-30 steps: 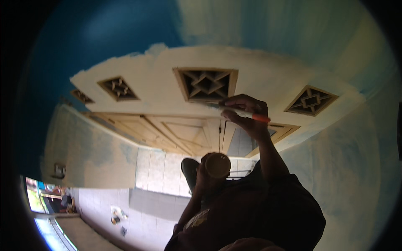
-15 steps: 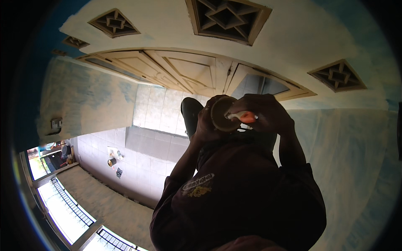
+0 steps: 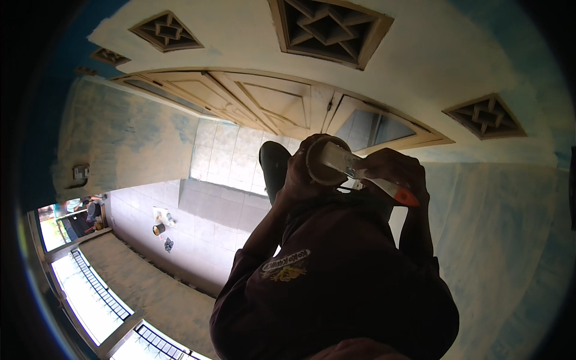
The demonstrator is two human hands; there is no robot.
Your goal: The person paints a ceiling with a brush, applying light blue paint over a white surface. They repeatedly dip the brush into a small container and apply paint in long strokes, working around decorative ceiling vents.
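Observation:
In front of my body, my left hand (image 3: 297, 179) is wrapped round a small round paint pot (image 3: 313, 169), its open mouth facing up toward the view. My right hand (image 3: 399, 170) grips a paintbrush (image 3: 339, 158) by its pale handle, which ends in an orange tip. The wide, whitish brush head lies over the mouth of the pot. Whether the bristles touch the paint or the rim, I cannot tell. The inside of the pot is partly hidden by the brush.
Ahead is a patchily painted wall with diamond-shaped vents (image 3: 483, 116) above panelled wooden doors (image 3: 273, 99). A dark boot (image 3: 273, 168) shows beside my left hand. Far below on the tiled floor (image 3: 204, 231) stand a small bucket (image 3: 158, 230) and scraps. Windows (image 3: 90, 300) line the lower left.
The brush has tipped up out of the pot's mouth, so its wide head now shows. My right hand has moved right and slightly down with the handle.

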